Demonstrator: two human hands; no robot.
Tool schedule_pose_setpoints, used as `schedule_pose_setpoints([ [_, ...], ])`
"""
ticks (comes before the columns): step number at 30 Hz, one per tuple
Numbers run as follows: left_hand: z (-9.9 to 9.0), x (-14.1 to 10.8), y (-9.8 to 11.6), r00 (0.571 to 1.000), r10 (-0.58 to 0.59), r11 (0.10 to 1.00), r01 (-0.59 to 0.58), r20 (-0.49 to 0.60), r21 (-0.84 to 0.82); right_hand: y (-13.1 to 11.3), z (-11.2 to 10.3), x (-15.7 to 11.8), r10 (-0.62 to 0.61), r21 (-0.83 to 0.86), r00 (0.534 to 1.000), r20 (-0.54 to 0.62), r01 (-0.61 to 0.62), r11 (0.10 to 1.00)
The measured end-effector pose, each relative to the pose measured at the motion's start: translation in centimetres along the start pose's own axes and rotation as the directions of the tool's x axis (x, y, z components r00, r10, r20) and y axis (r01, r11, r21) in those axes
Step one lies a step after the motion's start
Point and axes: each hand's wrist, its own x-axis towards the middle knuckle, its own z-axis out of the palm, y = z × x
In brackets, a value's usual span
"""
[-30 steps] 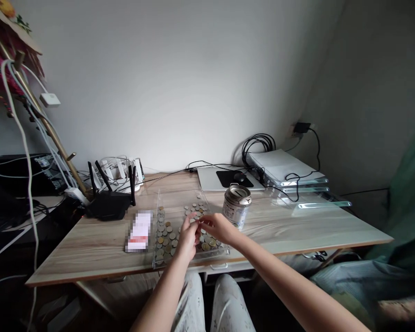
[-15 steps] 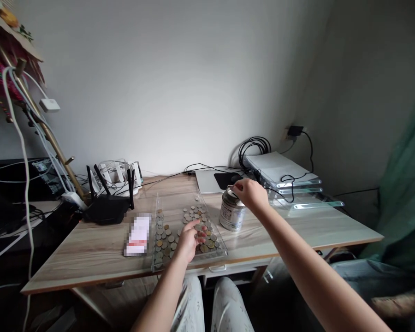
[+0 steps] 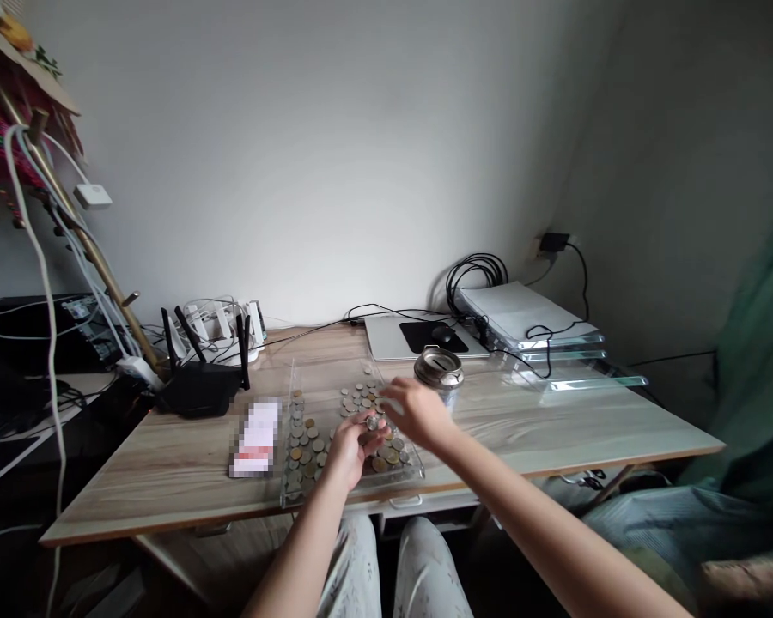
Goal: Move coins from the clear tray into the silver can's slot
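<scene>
Two hands meet over the near part of the bench [image 3: 521, 433]. The left hand [image 3: 349, 446] is palm up, its fingers half curled around at least one silvery coin [image 3: 372, 423], which sits between the thumb and the fingertips. The right hand [image 3: 420, 412] is just beside it, to the right and slightly above, fingers bent and pointing at that coin; whether they grip anything I cannot tell.

Under both hands lies a clear tray [image 3: 416, 469] with loose coins [image 3: 313, 432], silvery and gold-toned, to the left, right and far side of the left hand, which hides some of them. A metal can [image 3: 439, 367] with a slotted lid stands upright right of the tray, its lower part behind the right hand. Left of the tray lies a phone [image 3: 258, 438].

Counted: one tray, one can, one phone, one black router [image 3: 203, 386], one mouse [image 3: 443, 333]; the coins number dozens, overlapping too much for an exact count.
</scene>
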Motion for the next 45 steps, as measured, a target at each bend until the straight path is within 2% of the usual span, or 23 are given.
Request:
schedule_pose_setpoints([
  [2,-0.1,0.2,-0.1,1.0,0.014,1.0,-0.014,0.003,-0.021,-1.1,2.3,-0.6,-0.058,0.082,0.994,0.09,0.051,0.995],
  [4,-0.3,0.3,-0.2,1.0,0.018,0.999,-0.018,0.011,-0.041,-1.7,4.1,-0.9,-0.029,0.123,0.991,0.128,0.013,0.992],
  [7,-0.5,0.5,-0.2,0.999,-0.016,0.998,0.017,0.028,-0.064,-1.7,5.0,-1.0,0.018,0.148,0.992,0.124,-0.037,0.988],
  [9,-0.5,0.5,-0.1,0.998,-0.048,0.996,0.052,0.041,-0.079,-1.3,4.3,-0.7,0.015,0.169,0.998,0.068,-0.026,0.985],
  [11,-0.6,0.4,-0.1,0.996,-0.074,0.993,0.078,0.052,-0.086,-0.3,2.6,-0.1,0.021,0.203,0.999,-0.048,-0.011,0.979],
  [13,-0.5,0.2,0.0,0.996,-0.079,0.994,0.082,0.053,-0.076,1.6,0.4,0.9,0.071,0.232,0.978,-0.197,-0.024,0.972],
  [15,-0.4,0.0,0.2,0.997,-0.064,0.996,0.066,0.037,-0.056,4.0,-1.8,2.0,0.155,0.228,0.94,-0.304,-0.087,0.97],
  [17,-0.2,-0.1,0.2,0.998,-0.056,0.998,0.057,0.018,-0.035,6.2,-3.3,2.8,0.248,0.166,0.921,-0.299,-0.206,0.964],
  [20,-0.1,-0.2,0.3,0.998,-0.05,0.999,0.05,0.024,-0.005,8.2,-4.1,3.4,0.37,-0.006,0.909,-0.192,-0.378,0.926],
  [23,-0.2,-0.2,0.3,0.998,-0.041,0.999,0.041,0.057,0.006,8.5,-4.1,3.4,0.427,-0.121,0.893,-0.14,-0.444,0.888],
  [25,-0.3,-0.2,0.3,0.997,-0.034,0.999,0.034,0.069,-0.011,7.9,-4.1,3.2,0.432,-0.147,0.89,-0.146,-0.451,0.88],
  [28,-0.3,0.0,0.3,0.999,-0.027,0.997,0.03,0.042,-0.07,5.8,-3.8,2.7,0.334,-0.139,0.907,-0.256,-0.376,0.916],
  [30,-0.3,0.1,0.3,0.999,-0.048,0.993,0.049,0.009,-0.105,3.7,-2.9,2.0,0.205,-0.116,0.94,-0.273,-0.244,0.963],
  [31,-0.3,0.2,0.3,0.998,-0.063,0.991,0.062,-0.003,-0.119,2.6,-2.1,1.5,0.129,-0.1,0.966,-0.225,-0.155,0.983],
  [33,-0.3,0.3,0.4,0.997,-0.081,0.987,0.078,-0.011,-0.144,0.3,-0.2,0.5,-0.021,-0.05,0.998,-0.054,0.019,0.999],
  [36,-0.4,0.4,0.5,0.997,-0.077,0.98,0.071,-0.025,-0.185,-1.9,2.7,-0.7,-0.175,0.005,0.975,0.136,0.176,0.984],
  [38,-0.5,0.4,0.5,0.996,-0.083,0.977,0.073,-0.039,-0.202,-2.5,3.9,-1.1,-0.194,0.006,0.966,0.171,0.196,0.981],
  [40,-0.6,0.4,0.5,0.995,-0.092,0.975,0.084,-0.03,-0.206,-2.5,4.2,-1.1,-0.19,0.01,0.967,0.167,0.191,0.981],
  [42,-0.6,0.4,0.5,0.996,-0.093,0.975,0.092,0.004,-0.201,-2.2,3.5,-0.8,-0.18,0.04,0.977,0.116,0.176,0.984],
  [45,-0.5,0.2,0.6,0.995,-0.097,0.979,0.102,0.036,-0.177,-0.5,0.8,0.2,-0.116,0.162,0.992,-0.048,0.122,0.979],
])
